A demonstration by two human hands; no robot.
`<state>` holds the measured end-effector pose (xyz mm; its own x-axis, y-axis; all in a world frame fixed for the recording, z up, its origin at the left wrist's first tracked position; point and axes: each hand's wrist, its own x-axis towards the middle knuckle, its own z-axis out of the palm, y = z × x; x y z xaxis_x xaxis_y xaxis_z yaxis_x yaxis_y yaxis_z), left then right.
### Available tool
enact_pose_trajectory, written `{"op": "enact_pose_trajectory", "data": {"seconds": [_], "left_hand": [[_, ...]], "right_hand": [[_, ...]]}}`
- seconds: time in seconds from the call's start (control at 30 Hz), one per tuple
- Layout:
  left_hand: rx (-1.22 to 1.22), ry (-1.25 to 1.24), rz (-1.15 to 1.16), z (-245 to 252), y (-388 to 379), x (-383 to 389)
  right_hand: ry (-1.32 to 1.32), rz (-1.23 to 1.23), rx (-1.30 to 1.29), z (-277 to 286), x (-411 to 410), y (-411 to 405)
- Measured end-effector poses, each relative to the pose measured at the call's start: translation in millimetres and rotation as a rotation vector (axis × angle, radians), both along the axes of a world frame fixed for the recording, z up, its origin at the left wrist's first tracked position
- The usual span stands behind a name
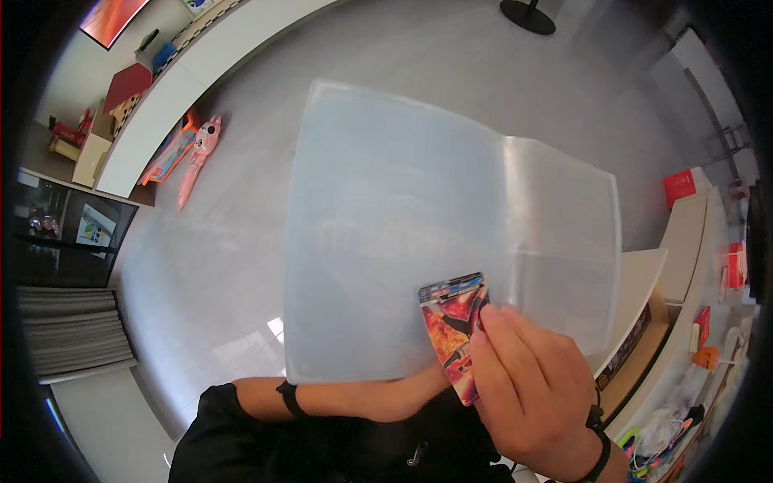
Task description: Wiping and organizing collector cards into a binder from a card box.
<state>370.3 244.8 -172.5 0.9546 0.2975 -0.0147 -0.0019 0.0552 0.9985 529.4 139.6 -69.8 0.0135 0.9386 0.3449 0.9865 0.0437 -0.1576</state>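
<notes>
An opened translucent plastic folder or binder sleeve [392,199] stands out before me, its fold right of the middle. My right hand [531,386], with a black band at the wrist, pinches a glossy illustrated card [453,332], perhaps a small stack of cards, between thumb and fingers. The card lies tilted in front of the lower part of the folder, left of the fold; whether they touch cannot be told. My left arm, with a black band, runs along the folder's lower edge. My left hand [392,401] is largely hidden behind the folder and the card, so its grip cannot be told.
A white low cabinet [145,127] curves along the upper left, a pink toy wand [199,160] on the floor beside it. Open drawer-like furniture [640,302] and a cluttered shelf [682,416] stand at right. A round black stand base [526,17] is at the top.
</notes>
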Motion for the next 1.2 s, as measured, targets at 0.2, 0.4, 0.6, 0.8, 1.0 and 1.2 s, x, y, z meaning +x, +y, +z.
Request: {"op": "enact_pose_trajectory", "data": {"seconds": [0.2, 0.4, 0.6, 0.8, 1.0, 1.2], "left_hand": [[0.074, 0.014, -0.001, -6.3, 7.0, -5.3], [0.144, 0.013, -0.029, -9.3, 13.0, -2.9], [0.229, 0.007, -0.055, -9.2, 15.0, -5.8], [0.313, -0.004, -0.064, -10.2, 19.5, -5.2], [0.499, -0.06, -0.116, -7.9, 21.0, -3.6], [0.966, -0.177, -0.207, 1.0, 29.2, -6.0]], "right_hand": [[0.033, -0.033, -0.077, -1.8, -6.1, 8.7], [0.115, -0.124, -0.166, 10.6, -1.6, 14.1], [0.074, -0.096, -0.146, 9.3, -2.5, 15.3], [0.081, -0.134, 0.016, -13.2, 2.0, 18.8], [0.037, -0.118, 0.113, -15.6, 2.1, 24.6], [0.291, -0.14, 0.095, -3.0, 6.0, 23.5]]}}
